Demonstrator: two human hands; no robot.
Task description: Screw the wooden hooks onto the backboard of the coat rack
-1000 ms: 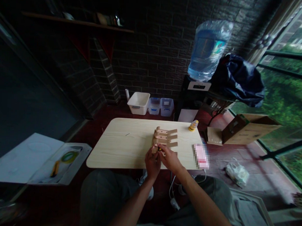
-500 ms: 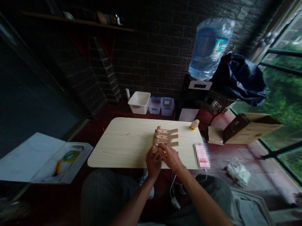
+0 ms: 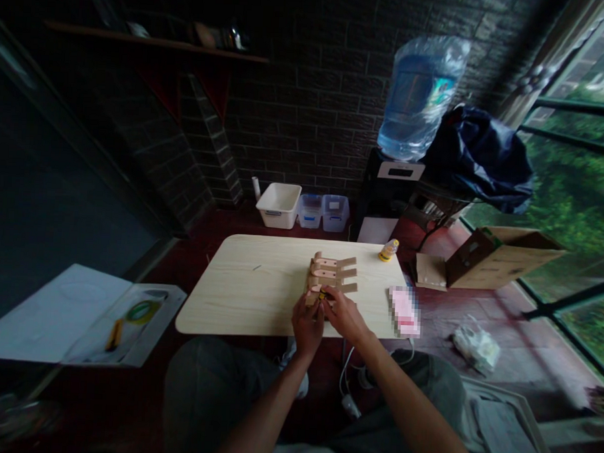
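Note:
On the table is a cardboard model point(image 3: 324, 273) with several strips, pink pieces and dark dots, its cut ends pointing right. At its near end, my left hand point(image 3: 308, 325) and my right hand point(image 3: 347, 316) meet with bent fingers. A small yellow-and-black piece point(image 3: 321, 295) shows between their fingertips; its kind is too small to make out. My right fingers pinch at this piece. My left fingers are closed against the model's near left corner, and what they grip is partly hidden. The near strips are covered by both hands.
A yellow-capped small bottle point(image 3: 388, 250) stands at the table's point(image 3: 239, 284) far right corner. A blurred pink object point(image 3: 405, 312) lies at its right edge. An open white case point(image 3: 147, 326) is at left. Bins point(image 3: 279, 207), a water dispenser point(image 3: 391, 197) and a cardboard box point(image 3: 501, 258) stand beyond.
My right fingers have shifted slightly around the yellow-and-black piece, which shows a little differently between the fingertips. The cardboard model stays in place.

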